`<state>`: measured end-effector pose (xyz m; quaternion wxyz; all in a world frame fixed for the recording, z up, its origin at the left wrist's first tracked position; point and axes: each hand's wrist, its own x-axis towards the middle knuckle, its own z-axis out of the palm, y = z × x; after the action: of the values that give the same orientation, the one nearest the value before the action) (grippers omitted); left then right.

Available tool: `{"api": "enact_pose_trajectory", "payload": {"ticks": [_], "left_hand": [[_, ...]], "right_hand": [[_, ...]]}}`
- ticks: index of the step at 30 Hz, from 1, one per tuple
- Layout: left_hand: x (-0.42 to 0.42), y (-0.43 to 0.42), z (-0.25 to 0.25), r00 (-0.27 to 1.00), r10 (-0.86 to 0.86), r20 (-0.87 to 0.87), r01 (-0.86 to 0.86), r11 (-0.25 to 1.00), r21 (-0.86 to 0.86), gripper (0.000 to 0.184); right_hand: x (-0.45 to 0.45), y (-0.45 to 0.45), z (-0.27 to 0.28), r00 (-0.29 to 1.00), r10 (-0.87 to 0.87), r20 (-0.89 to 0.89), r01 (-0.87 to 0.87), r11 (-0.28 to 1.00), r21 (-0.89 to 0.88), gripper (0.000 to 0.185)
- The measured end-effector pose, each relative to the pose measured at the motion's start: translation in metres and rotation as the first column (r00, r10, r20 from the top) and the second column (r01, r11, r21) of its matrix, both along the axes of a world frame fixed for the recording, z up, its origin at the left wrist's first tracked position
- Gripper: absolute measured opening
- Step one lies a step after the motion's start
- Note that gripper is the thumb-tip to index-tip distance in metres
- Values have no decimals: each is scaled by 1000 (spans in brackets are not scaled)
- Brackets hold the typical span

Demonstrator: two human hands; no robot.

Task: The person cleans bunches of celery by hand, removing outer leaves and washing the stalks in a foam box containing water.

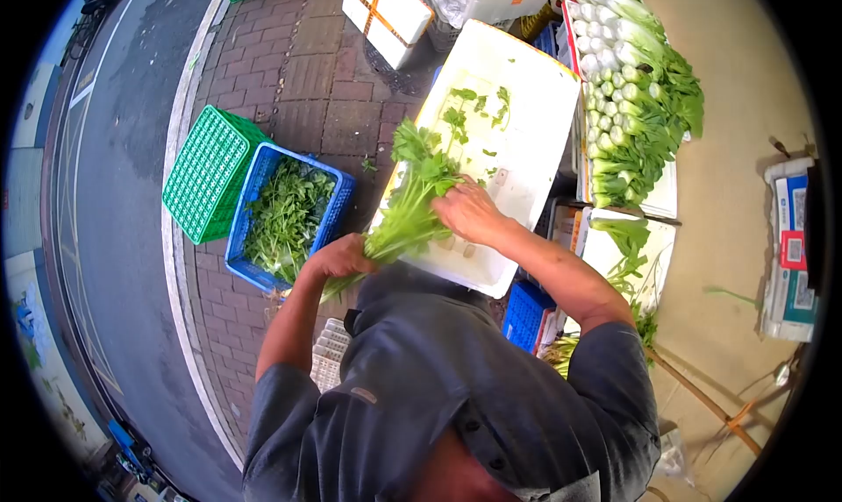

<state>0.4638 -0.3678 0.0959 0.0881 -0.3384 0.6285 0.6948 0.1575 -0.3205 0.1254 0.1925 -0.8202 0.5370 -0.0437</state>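
My left hand (344, 256) is closed around the lower stalks of a bunch of leafy celery (405, 220). The bunch slants across the near left side of a white foam box (537, 99), its leaves pointing away from me. My right hand (469, 211) grips the celery's upper stems from the right, fingers curled and fingertips partly hidden by the greens. Loose celery leaves (502, 107) are scattered over the bottom of the box.
Left of me, a blue crate (340, 195) holds leafy greens, beside an upturned green crate (206, 173). Bok choy (618, 107) and other vegetables are stacked at right. A closed foam box (386, 15) stands ahead on the brick pavement (307, 90). A road runs at far left.
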Motion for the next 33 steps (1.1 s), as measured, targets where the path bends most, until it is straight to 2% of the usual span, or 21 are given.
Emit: {"api": "enact_pose_trajectory", "payload": {"ticks": [2, 5, 8, 10, 11, 12, 14, 16, 17, 18, 19, 21, 22, 25, 27, 29, 31, 32, 33], "left_hand": [[0, 1, 7, 1000, -2, 7, 2, 1000, -11, 30], [-2, 6, 12, 991, 107, -76, -104, 993, 48, 32], [0, -1, 10, 995, 74, -61, -69, 994, 85, 35], [0, -9, 23, 993, -45, 112, 47, 999, -16, 37], [1, -12, 27, 975, -98, 200, 112, 992, -59, 39], [5, -12, 26, 987, -50, 151, 57, 997, -46, 38], [22, -9, 21, 997, 51, 55, -50, 999, -16, 36], [44, -11, 12, 995, 66, 81, -70, 996, 54, 35], [51, -11, 11, 993, 73, 95, -82, 993, 87, 35], [56, -11, 19, 984, 136, 116, -158, 964, 213, 30], [64, -11, 20, 981, 166, 104, -186, 954, 236, 30], [87, -10, 18, 969, 231, 85, -246, 930, 273, 29], [99, -4, 13, 940, 322, 112, -341, 899, 276, 27], [123, 4, 11, 870, 494, 14, -463, 806, 368, 32], [125, 6, 28, 796, 604, -36, -537, 733, 417, 39], [140, 12, 21, 713, 698, -65, -586, 645, 491, 43], [150, 15, 24, 622, 777, -94, -628, 566, 534, 47], [152, 15, 28, 588, 803, -91, -656, 540, 526, 49], [153, 14, 32, 555, 827, -90, -682, 514, 520, 51]], "right_hand": [[3, 3, -4, 998, -45, 34, 46, 999, -25, 11], [8, 4, -14, 990, -118, 80, 124, 990, -70, 10], [9, 3, -25, 969, -216, 119, 227, 971, -82, 10], [-7, 0, -53, 934, -286, 214, 311, 946, -96, 10], [-18, -4, -48, 867, -438, 236, 459, 888, -37, 11], [-34, -1, -47, 730, -476, 490, 562, 826, -35, 14], [-60, -5, -38, 601, -628, 494, 693, 717, 68, 13], [-74, -5, -26, 381, -705, 598, 740, 620, 261, 12], [-80, -5, -20, 330, -695, 639, 745, 607, 276, 11], [-86, -5, -21, 272, -691, 670, 776, 569, 273, 12], [-89, -7, -23, 212, -683, 699, 802, 531, 275, 12], [-84, -11, -14, -12, -615, 788, 784, 484, 389, 13], [-75, -17, -8, -136, -580, 803, 780, 437, 448, 13], [-49, -28, -2, -343, -470, 814, 726, 417, 547, 18], [-25, -36, -7, -381, -442, 812, 711, 422, 563, 20], [14, -47, -9, -400, -508, 762, 706, 360, 610, 19], [65, -46, -57, -51, -583, 811, 734, 528, 426, 27], [95, -45, -69, 89, -638, 765, 556, 669, 493, 33], [123, -43, -76, 242, -649, 721, 348, 752, 560, 39]]}}
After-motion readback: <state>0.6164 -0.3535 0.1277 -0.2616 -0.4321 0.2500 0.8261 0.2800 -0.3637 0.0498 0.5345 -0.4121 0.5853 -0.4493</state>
